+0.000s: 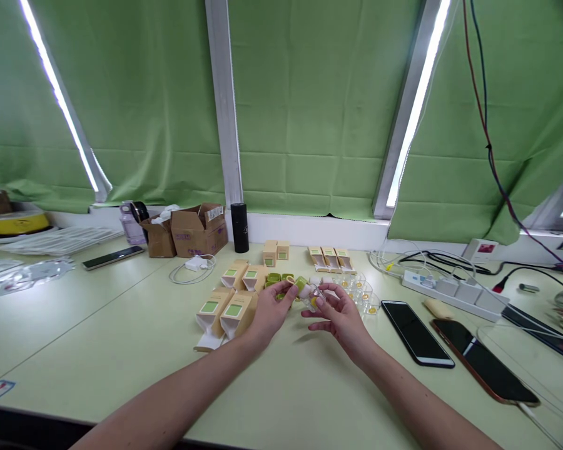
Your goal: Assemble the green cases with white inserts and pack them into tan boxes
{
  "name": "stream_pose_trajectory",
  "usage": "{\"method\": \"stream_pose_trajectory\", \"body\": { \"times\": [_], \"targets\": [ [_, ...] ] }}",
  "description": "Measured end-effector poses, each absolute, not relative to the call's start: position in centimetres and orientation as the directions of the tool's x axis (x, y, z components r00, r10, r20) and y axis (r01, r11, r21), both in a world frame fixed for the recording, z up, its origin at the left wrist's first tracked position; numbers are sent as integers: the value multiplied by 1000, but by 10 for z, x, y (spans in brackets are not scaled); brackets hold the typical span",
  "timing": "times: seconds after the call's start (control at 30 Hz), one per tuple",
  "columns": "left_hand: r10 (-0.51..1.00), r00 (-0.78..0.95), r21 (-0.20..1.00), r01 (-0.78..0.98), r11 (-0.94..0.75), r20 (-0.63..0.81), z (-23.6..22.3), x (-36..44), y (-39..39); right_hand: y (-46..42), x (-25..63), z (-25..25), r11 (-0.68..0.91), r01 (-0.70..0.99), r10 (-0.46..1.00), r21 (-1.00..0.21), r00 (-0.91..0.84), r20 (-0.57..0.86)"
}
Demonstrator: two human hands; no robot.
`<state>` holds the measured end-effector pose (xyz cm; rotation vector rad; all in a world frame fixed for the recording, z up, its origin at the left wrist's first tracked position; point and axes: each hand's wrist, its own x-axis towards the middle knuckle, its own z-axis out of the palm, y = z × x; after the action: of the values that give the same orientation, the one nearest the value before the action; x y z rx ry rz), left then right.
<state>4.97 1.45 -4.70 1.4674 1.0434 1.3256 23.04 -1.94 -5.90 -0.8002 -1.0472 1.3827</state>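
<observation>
My left hand (273, 309) pinches a small green cap (302, 286) with a loop, a white part showing on its right side. In the fingers of my right hand (341, 320) is a small clear bottle (313, 299) with a yellow spot in it. The two pieces meet or nearly meet between my hands; whether they are joined I cannot tell. Behind my left hand sit several green caps (274, 277), partly hidden. Beyond my right hand stand several clear bottles (366, 295) with yellow spots. Left of my left hand lie open beige boxes (234, 311) with green labels.
More beige boxes (269, 254) and open boxes (331, 259) stand farther back. Phones (417, 332) and a power strip (455, 294) with cables lie to the right. Cardboard boxes (199, 231), a black cylinder (239, 227) and a white charger (197, 263) are at the back left.
</observation>
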Motion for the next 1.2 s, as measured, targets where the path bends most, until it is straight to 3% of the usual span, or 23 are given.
{"method": "stream_pose_trajectory", "body": {
  "times": [0.37,0.8,1.2],
  "targets": [
    [961,59,963,-14,-270,270,-42,49,11,-21,231,-56,65,-435,981,-898,-135,137],
    [951,93,947,105,-302,293,-51,49,15,-22,229,-53,54,-445,982,-894,-136,127],
    [944,134,946,78,-313,301,-40,51,7,-21,229,-58,67,-424,984,-903,-120,129]
  ]
}}
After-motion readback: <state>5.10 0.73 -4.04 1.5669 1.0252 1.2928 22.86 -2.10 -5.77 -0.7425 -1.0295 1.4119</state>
